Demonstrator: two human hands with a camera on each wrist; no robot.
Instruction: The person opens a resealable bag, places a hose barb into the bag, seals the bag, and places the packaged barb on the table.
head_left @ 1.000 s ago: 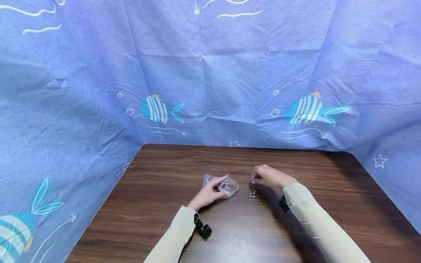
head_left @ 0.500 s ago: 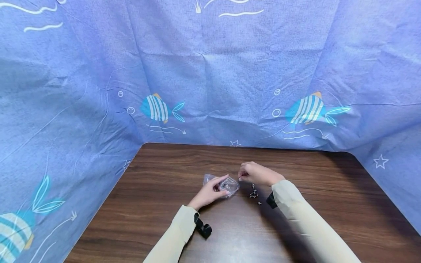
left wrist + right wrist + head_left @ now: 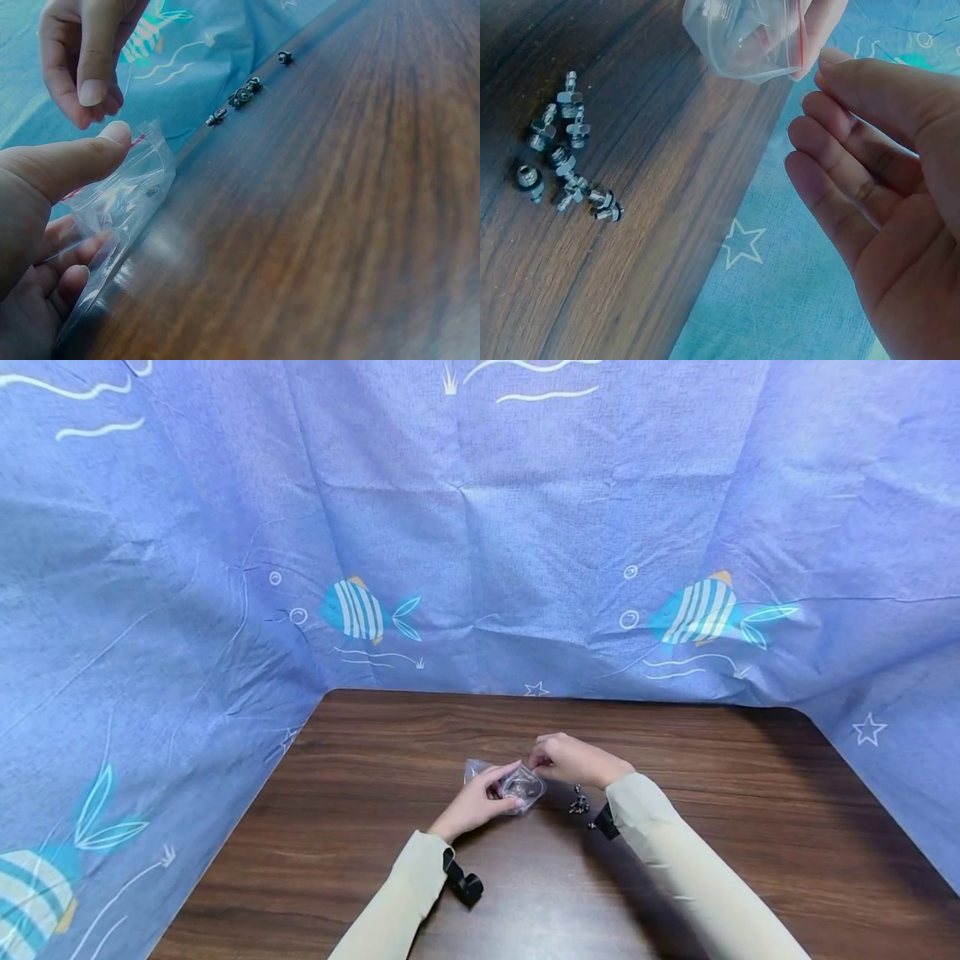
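My left hand (image 3: 472, 802) holds a clear plastic zip bag (image 3: 527, 787) by its mouth, thumb on one side and fingers on the other, keeping it spread. A red line runs along the bag's edge (image 3: 802, 37). Something small and dark lies inside it. Just over the opening hovers my right hand (image 3: 573, 760), fingers loosely bent. No object shows between its fingertips in either wrist view. Small metal hose fittings (image 3: 570, 161) with hex nuts and barbed ends lie in a loose cluster on the table, right of the bag.
The dark wood-grain table (image 3: 360, 860) carries all of this. Blue cloth (image 3: 525, 527) with fish prints hangs behind it and along the sides. One fitting (image 3: 285, 57) lies a little apart from the cluster. Black straps with cameras (image 3: 465, 885) sit on the wrists.
My right hand has moved left, from above the fittings to the bag's mouth. The left hand and the bag have stayed nearly still.
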